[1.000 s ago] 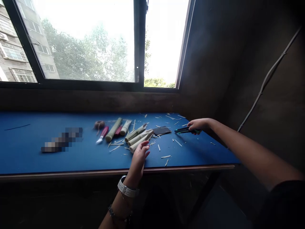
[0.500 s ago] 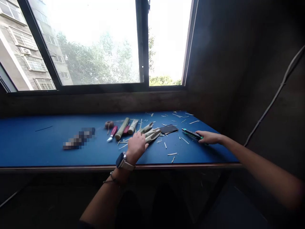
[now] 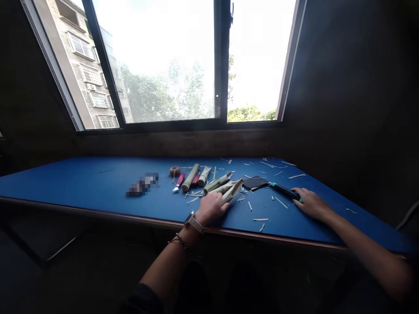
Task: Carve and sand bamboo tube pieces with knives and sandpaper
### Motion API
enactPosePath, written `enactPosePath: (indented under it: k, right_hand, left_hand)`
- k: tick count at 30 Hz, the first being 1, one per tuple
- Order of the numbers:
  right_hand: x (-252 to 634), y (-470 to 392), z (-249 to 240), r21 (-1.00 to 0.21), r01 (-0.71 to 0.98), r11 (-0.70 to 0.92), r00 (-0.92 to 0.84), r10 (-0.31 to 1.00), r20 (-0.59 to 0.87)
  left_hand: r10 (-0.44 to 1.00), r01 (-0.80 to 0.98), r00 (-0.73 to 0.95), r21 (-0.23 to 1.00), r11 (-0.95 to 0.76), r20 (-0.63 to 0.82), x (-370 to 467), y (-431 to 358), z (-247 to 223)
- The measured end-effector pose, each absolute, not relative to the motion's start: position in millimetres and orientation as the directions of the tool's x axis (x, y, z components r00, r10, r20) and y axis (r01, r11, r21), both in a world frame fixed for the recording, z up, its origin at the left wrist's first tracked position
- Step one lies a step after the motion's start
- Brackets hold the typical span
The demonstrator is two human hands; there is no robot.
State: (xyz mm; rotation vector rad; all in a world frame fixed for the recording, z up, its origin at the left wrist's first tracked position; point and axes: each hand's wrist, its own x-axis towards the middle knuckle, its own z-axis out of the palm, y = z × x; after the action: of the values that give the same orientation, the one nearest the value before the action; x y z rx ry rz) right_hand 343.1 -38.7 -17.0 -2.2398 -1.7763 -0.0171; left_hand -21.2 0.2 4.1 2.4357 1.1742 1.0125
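Note:
My left hand (image 3: 210, 207), wearing a watch and a bracelet, is closed around a pale bamboo piece (image 3: 234, 192) with a slanting, hollow end pointing up and right. Behind it lie two more cut bamboo pieces (image 3: 218, 182). At the right, my right hand (image 3: 310, 203) grips the near end of a long black tool with green trim (image 3: 285, 191), perhaps a folding saw. The tool is down at the table, its far tip by some dark sheets (image 3: 255, 182) that look like sandpaper.
The blue table (image 3: 104, 187) runs below a window. Left of the bamboo are a red-handled knife (image 3: 178, 183), a bamboo tube (image 3: 190, 178), a shorter bamboo piece (image 3: 204, 175), a red object (image 3: 195, 179) and a twine ball (image 3: 174, 171). Shavings (image 3: 261, 220) litter the right side. A blurred-out item (image 3: 142, 185) lies left.
My left hand has taken hold of a bamboo piece and raised its slanted end. My right hand has lowered the black and green tool to the table. The view has turned left.

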Motion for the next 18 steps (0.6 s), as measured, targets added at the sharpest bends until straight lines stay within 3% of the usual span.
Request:
enactPosePath:
  k: [12, 18]
  right_hand:
    - [354, -30, -25, -0.233, 0.944, -0.234, 0.275, 0.947, 0.164]
    - [365, -7, 13, -0.321, 0.917, -0.238, 0.307, 0.934, 0.183]
  left_hand:
    - [0.835, 0.501, 0.380, 0.671, -0.547, 0.397, -34, -6, -3]
    - [0.914, 0.250, 0.255, 0.892, -0.377, 0.315, -37, 2, -5]
